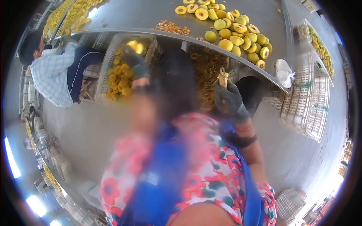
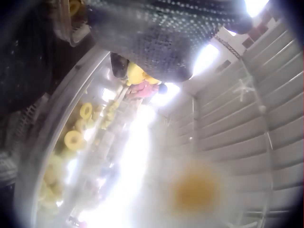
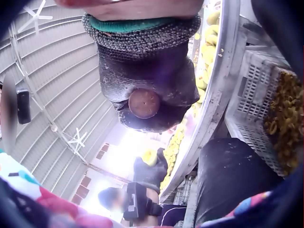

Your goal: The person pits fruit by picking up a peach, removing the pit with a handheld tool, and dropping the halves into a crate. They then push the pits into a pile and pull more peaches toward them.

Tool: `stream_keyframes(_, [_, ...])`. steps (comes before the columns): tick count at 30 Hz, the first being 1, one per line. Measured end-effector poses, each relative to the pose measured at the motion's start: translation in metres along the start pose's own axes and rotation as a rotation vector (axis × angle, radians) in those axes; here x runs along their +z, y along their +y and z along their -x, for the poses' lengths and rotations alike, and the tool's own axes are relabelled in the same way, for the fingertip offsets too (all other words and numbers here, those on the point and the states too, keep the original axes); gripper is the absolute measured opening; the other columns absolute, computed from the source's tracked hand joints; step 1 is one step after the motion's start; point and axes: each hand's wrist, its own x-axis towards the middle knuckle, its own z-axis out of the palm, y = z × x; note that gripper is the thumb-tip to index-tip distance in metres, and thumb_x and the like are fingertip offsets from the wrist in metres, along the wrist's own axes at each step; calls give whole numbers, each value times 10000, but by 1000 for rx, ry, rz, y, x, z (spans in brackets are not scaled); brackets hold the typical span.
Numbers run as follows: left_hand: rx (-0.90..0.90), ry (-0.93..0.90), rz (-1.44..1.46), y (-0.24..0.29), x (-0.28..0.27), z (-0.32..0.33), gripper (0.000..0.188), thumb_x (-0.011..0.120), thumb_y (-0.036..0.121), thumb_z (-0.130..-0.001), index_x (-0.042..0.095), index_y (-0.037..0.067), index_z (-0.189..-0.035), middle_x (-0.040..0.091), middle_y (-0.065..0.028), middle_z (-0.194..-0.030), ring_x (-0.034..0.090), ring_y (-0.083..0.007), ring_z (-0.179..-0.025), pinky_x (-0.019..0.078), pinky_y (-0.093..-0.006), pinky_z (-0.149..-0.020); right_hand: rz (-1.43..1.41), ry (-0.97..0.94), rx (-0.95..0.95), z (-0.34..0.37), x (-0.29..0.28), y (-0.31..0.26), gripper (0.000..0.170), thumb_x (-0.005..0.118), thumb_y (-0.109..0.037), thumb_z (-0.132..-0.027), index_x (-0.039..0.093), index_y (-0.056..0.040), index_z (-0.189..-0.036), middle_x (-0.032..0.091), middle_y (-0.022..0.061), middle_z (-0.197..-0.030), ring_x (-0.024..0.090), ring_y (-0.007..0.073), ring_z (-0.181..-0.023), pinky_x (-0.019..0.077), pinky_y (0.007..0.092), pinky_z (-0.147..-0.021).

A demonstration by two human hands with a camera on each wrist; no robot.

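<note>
My gloved left hand holds yellow cut fruit at its fingertips, above a white crate of fruit halves; motion blurs it. In the left wrist view the dark glove covers part of the fruit. Over a crate of brown scraps, my gloved right hand grips a tool with a wooden handle and a metal loop pointing up. The right wrist view shows the handle's round end enclosed by the right glove, with the left hand farther off.
Whole and halved yellow fruits are heaped on the metal table, beside a small pile of pits. A plastic bag lies at the table's edge, near stacked white crates. Another person sits at the left.
</note>
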Motion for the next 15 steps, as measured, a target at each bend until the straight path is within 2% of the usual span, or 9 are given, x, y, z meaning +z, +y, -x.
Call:
stream_keyframes(1, [-493, -73, 289, 3, -6, -16, 608, 426, 493, -931, 502, -66, -1158, 576, -228, -1115, 585, -337, -929, 450, -425, -846, 7, 36, -36, -1, 0, 0, 111, 541, -133, -912, 522, -32, -954, 514, 32, -625, 457, 108, -418, 357, 229, -375])
stream_keyframes(4, [-594, -90, 84, -47, 15, -40, 631, 433, 506, -917, 509, -62, -1182, 559, -225, -1183, 555, -344, -1039, 429, -448, -909, 46, 129, -94, -7, 3, 1, 108, 546, -137, -911, 522, -37, -946, 517, 29, -615, 464, 109, -413, 370, 234, -374])
stream_keyframes(6, [-312, -178, -81, -24, 31, -40, 612, 460, 505, -900, 530, -35, -1181, 553, -217, -1208, 522, -342, -1108, 420, -454, -929, 95, 178, -71, -12, 1, 2, 103, 547, -139, -912, 520, -41, -930, 517, 23, -611, 470, 110, -412, 378, 238, -375])
stream_keyframes(8, [179, -124, -255, -32, 74, -31, 551, 506, 466, -867, 564, 1, -1157, 589, -206, -1139, 548, -347, -1064, 438, -431, -904, 101, 189, -26, -11, 2, -1, 104, 550, -141, -911, 517, -43, -909, 515, 21, -611, 470, 109, -411, 383, 242, -375])
stream_keyframes(10, [356, -231, -160, 5, 103, -18, 483, 550, 422, -828, 591, 49, -1132, 629, -194, -1056, 589, -354, -995, 453, -416, -884, 120, 187, -16, -11, 2, -1, 110, 553, -145, -910, 513, -44, -892, 514, 20, -611, 471, 109, -409, 387, 245, -375])
stream_keyframes(11, [180, -434, 22, 74, 99, -8, 467, 562, 417, -814, 595, 74, -1129, 630, -189, -1057, 587, -355, -1006, 445, -427, -899, 135, 181, -31, -12, 0, 0, 114, 555, -147, -910, 511, -45, -886, 514, 20, -611, 472, 109, -407, 388, 247, -375])
stream_keyframes(12, [251, -569, -22, 92, 115, 0, 453, 575, 406, -804, 596, 92, -1129, 632, -179, -1061, 589, -346, -1010, 448, -428, -898, 151, 175, -47, -13, -1, 1, 118, 557, -149, -910, 509, -46, -880, 513, 20, -611, 472, 109, -405, 389, 248, -374])
stream_keyframes(14, [394, -813, -164, 124, 151, 11, 442, 597, 382, -787, 592, 119, -1142, 636, -154, -1069, 596, -325, -1018, 458, -428, -892, 433, 114, -403, -16, -11, 14, 121, 561, -153, -910, 510, -47, -885, 510, 16, -608, 472, 106, -406, 391, 246, -379])
stream_keyframes(15, [468, -921, -264, 139, 164, 17, 446, 606, 368, -780, 587, 129, -1156, 638, -139, -1072, 601, -312, -1021, 463, -427, -886, 441, 117, -414, -14, -13, 14, 122, 563, -155, -910, 510, -47, -887, 509, 14, -608, 473, 103, -408, 393, 244, -382])
